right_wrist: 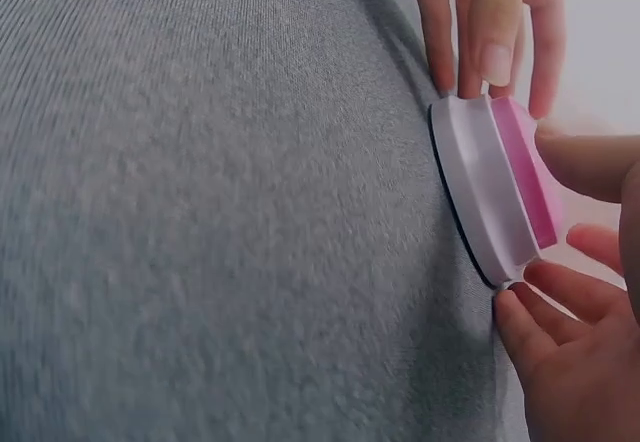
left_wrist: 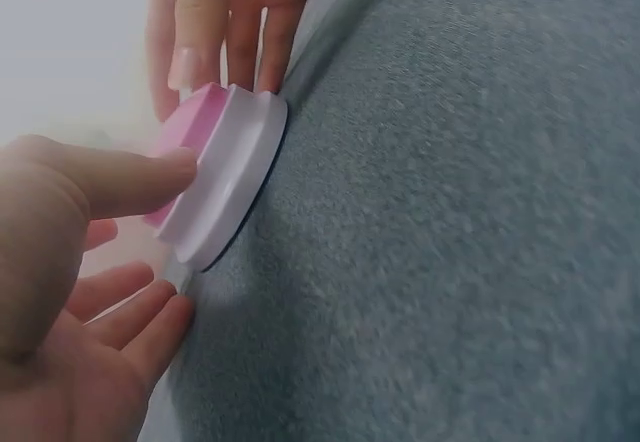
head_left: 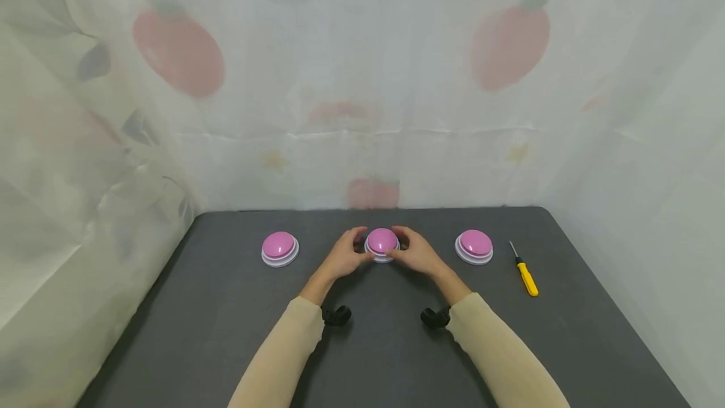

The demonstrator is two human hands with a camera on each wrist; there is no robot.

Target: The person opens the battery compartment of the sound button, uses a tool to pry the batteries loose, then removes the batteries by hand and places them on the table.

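Note:
A middle push button (head_left: 382, 241), with a pink dome and a white round base, lies between both hands on the dark grey table. My left hand (head_left: 344, 255) curves round its left side, thumb in front and fingertips behind. Mirroring it, my right hand (head_left: 418, 253) curves round the right side. In the left wrist view the left thumb (left_wrist: 150, 177) overlaps the button's base (left_wrist: 235, 177). The right wrist view has the right fingers (right_wrist: 545, 322) at the base's edge and the thumb across the pink dome (right_wrist: 525, 177). Exact finger contact is partly hidden.
Another pink push button (head_left: 279, 248) is at the left, and a third one (head_left: 474, 246) at the right. Beyond that lies a screwdriver (head_left: 527, 277) with a yellow handle. The grey table (head_left: 374, 351) meets a pale printed curtain (head_left: 362, 162) at the back.

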